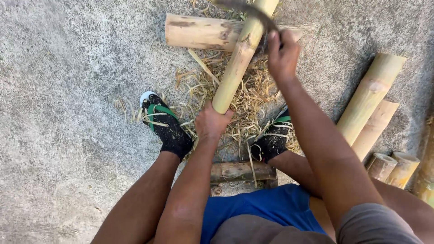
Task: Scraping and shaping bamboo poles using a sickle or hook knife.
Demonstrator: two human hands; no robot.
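Bamboo pole [237, 61] slants up from the lap toward the top of the view, its far part resting across a short bamboo log [199, 31] that lies crosswise on the concrete ground [68, 113]. Left hand [211, 122] clenched around the pole's near end, steadying it. Right hand [282, 54] closed on the handle of a curved blade [246, 8], which sits against the pole's upper part. Step in hand, as judged: shaving or trimming the pole's surface. The next stroke likely calls for a firm hold at the near end and a blade path directed away from the body.

Shavings [239, 104] lie heaped under the pole, between two black socked feet in green-strapped sandals [165, 124]. More bamboo lengths [370, 95] lie to the right, well apart.
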